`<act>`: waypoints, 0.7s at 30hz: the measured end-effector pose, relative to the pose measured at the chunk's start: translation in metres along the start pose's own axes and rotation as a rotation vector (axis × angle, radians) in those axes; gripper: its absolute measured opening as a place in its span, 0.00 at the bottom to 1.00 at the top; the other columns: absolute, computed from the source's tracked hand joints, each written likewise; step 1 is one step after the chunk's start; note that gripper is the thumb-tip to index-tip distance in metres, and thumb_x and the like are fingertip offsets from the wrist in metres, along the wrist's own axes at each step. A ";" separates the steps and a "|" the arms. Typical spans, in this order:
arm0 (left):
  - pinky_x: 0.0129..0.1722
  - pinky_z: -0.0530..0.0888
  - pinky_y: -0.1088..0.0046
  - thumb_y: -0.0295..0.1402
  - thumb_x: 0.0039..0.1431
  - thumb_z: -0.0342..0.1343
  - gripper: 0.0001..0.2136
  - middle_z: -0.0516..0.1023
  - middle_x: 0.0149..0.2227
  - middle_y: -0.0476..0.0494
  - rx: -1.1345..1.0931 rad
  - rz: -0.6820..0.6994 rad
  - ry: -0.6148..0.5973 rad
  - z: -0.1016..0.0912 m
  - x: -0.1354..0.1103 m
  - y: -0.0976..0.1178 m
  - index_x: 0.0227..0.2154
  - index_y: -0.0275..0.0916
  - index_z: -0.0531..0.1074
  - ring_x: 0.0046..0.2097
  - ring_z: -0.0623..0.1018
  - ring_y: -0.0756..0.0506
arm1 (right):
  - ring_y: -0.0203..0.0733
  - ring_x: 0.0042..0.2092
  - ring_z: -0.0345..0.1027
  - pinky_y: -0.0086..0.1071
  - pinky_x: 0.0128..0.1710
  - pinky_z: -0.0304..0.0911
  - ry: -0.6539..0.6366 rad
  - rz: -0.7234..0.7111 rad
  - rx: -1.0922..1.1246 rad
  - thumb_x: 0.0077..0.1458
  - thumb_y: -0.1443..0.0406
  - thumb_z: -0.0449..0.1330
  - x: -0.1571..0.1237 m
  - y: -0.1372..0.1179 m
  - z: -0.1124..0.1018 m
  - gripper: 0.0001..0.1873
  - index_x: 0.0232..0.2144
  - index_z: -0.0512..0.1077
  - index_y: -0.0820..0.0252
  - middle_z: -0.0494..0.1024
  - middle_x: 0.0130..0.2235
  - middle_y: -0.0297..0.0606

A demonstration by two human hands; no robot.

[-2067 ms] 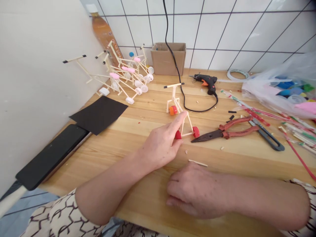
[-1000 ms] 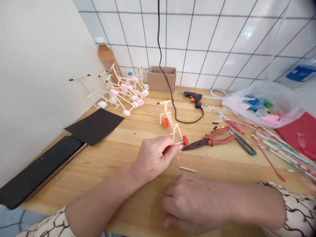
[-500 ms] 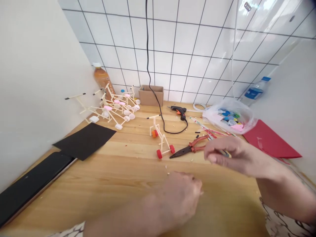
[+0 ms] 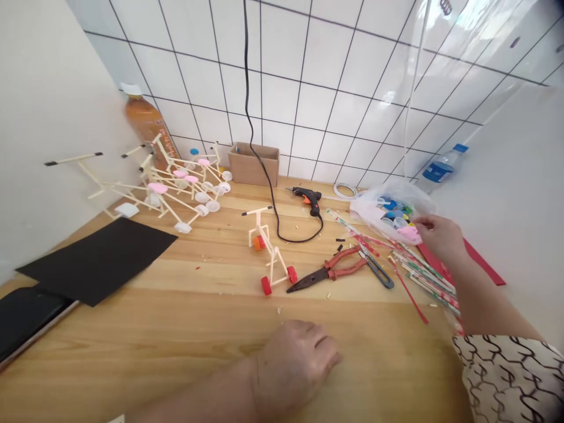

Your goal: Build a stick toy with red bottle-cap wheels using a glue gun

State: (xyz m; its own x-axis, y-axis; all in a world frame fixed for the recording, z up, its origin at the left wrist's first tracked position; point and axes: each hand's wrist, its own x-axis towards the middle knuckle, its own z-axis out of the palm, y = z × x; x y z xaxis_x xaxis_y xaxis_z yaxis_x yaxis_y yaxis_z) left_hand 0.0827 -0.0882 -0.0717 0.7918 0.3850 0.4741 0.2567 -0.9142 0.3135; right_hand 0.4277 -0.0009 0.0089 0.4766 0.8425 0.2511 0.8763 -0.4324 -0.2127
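Note:
My left hand lies palm down on the wooden table near its front edge, fingers loosely stretched, with nothing seen in it. A small stick tricycle with red and orange cap wheels stands apart, beyond that hand. My right hand is far out to the right at the mouth of a clear plastic bag of coloured caps. Its fingers are pinched together against a pink piece at the bag's edge. What they grip is hidden.
Red-handled pliers and scissors lie right of the tricycle. A black glue gun with its cord, a cardboard box, several stick models, a bottle, black sheets, wrapped sticks and red paper surround them.
My left hand let go of the tricycle and settled on the table. My right hand rose from the table and reached right to the bag. The view tilted up.

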 end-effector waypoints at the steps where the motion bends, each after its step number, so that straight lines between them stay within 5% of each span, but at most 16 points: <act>1: 0.23 0.63 0.73 0.28 0.61 0.45 0.10 0.69 0.22 0.50 -0.005 0.018 0.001 -0.001 0.000 -0.001 0.23 0.37 0.62 0.24 0.68 0.50 | 0.47 0.39 0.69 0.35 0.34 0.57 -0.012 -0.014 -0.044 0.50 0.69 0.54 0.003 0.001 0.005 0.14 0.38 0.74 0.70 0.77 0.38 0.53; 7: 0.23 0.61 0.73 0.28 0.57 0.51 0.07 0.69 0.23 0.51 -0.003 0.087 -0.049 -0.002 0.000 -0.004 0.24 0.37 0.62 0.24 0.68 0.51 | 0.62 0.45 0.66 0.42 0.28 0.51 -0.126 -0.047 -0.249 0.50 0.63 0.55 0.014 0.004 0.019 0.20 0.43 0.72 0.71 0.72 0.46 0.66; 14: 0.24 0.62 0.73 0.32 0.59 0.51 0.08 0.70 0.23 0.51 -0.001 0.038 -0.034 -0.003 0.001 -0.003 0.24 0.37 0.63 0.25 0.69 0.51 | 0.66 0.48 0.65 0.43 0.26 0.50 -0.239 -0.088 -0.352 0.52 0.51 0.51 0.020 0.005 0.022 0.29 0.38 0.74 0.73 0.70 0.46 0.69; 17: 0.24 0.62 0.73 0.33 0.59 0.51 0.09 0.71 0.23 0.51 -0.003 0.019 -0.021 -0.002 0.000 -0.003 0.24 0.37 0.64 0.25 0.69 0.51 | 0.66 0.48 0.65 0.42 0.25 0.51 -0.211 -0.053 -0.307 0.50 0.46 0.51 0.022 0.007 0.022 0.33 0.35 0.73 0.74 0.70 0.44 0.72; 21: 0.23 0.62 0.73 0.33 0.56 0.52 0.06 0.71 0.24 0.52 -0.007 0.038 -0.027 0.002 -0.001 -0.005 0.26 0.38 0.64 0.25 0.69 0.51 | 0.71 0.40 0.70 0.43 0.21 0.50 -0.090 0.051 -0.069 0.40 0.47 0.60 0.024 0.019 0.019 0.24 0.20 0.68 0.65 0.74 0.31 0.70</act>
State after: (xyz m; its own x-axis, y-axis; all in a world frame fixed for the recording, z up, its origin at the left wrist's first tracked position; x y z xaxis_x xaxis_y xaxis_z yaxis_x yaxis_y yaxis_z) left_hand 0.0816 -0.0839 -0.0754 0.8156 0.3461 0.4636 0.2220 -0.9272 0.3017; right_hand 0.4546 0.0175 -0.0071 0.5148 0.8432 0.1549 0.8555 -0.4935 -0.1571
